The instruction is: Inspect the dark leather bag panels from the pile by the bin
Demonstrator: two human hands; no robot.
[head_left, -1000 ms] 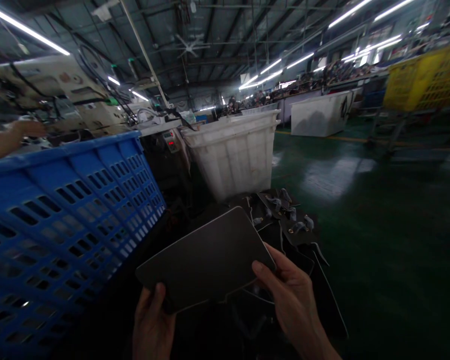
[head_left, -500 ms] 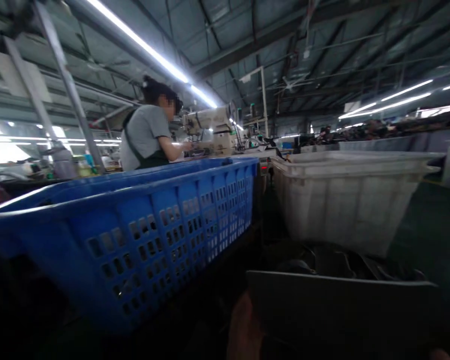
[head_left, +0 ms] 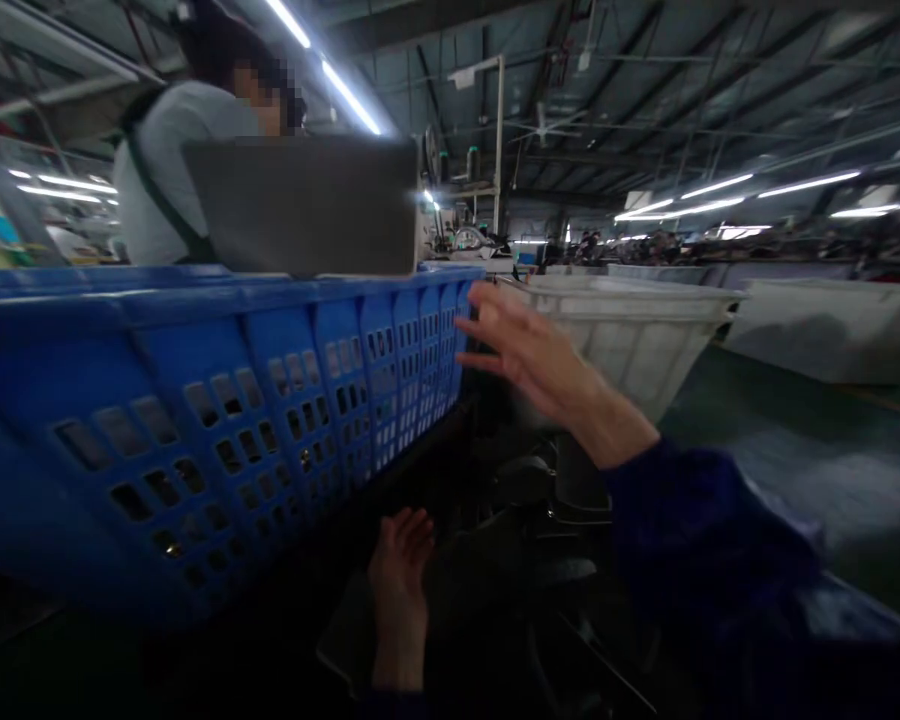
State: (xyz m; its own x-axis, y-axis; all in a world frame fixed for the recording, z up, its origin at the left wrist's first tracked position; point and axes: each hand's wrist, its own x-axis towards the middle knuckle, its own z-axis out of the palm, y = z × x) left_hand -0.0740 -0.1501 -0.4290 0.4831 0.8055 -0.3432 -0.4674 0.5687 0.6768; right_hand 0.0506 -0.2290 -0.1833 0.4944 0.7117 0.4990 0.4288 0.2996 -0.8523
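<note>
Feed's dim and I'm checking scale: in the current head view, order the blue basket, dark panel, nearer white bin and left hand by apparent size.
1. Blue basket
2. Dark panel and nearer white bin: too alike to rank, as the right hand partly covers the bin
3. Left hand

Overhead it's a dark roof (head_left: pixel 667 110), beams slicing across, and there's a ceiling fan (head_left: pixel 542 127) hanging out in the hall! 2 bright tube lights (head_left: pixel 351 97) blaze upper left, more strips (head_left: pixel 808 184) glowing off to the right. Down below, the green floor (head_left: pixel 776 420) catches a pale sheen, and 1 slim pole (head_left: pixel 499 150) stands tall beyond!
</note>
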